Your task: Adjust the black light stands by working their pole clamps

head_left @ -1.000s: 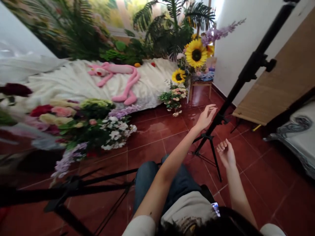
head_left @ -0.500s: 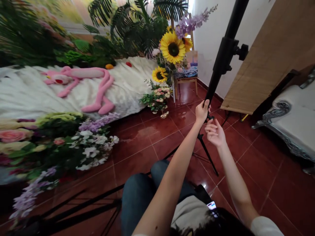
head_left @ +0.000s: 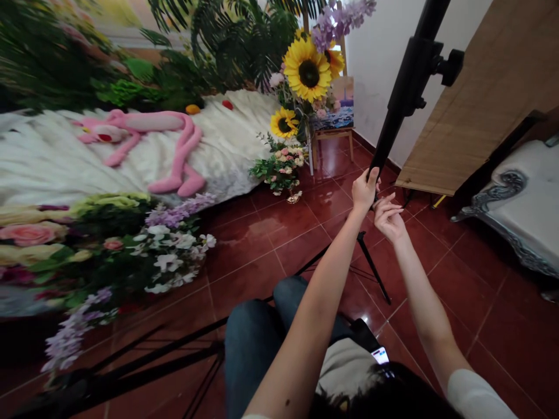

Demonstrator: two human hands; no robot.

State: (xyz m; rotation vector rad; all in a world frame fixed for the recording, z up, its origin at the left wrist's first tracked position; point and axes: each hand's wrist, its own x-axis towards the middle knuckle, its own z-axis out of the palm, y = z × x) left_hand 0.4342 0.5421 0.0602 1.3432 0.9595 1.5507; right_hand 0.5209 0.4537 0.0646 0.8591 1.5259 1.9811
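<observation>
A black telescoping stand [head_left: 390, 131] rises at a slant in front of me, its tripod legs spread on the floor. Wrapped around its lower pole is my left hand [head_left: 365, 191]. My right hand [head_left: 388, 216] is just below and to the right, fingers bent and pinched at the lower tightening knob, which they mostly cover. Higher on the pole sits a collar with another black knob [head_left: 452, 67], touched by neither hand.
Flowers [head_left: 174, 256] and a white-draped bed [head_left: 231, 151] with a pink plush toy [head_left: 179, 145] lie left. Sunflowers [head_left: 308, 73] stand beyond the pole. A brown panel [head_left: 471, 105] and an ornate white sofa [head_left: 533, 192] are right. Another black stand [head_left: 161, 364] lies lower left.
My right hand has moved up against the lower knob, which showed before and is now mostly covered. My left hand keeps its grip. The upper pole appears farther right.
</observation>
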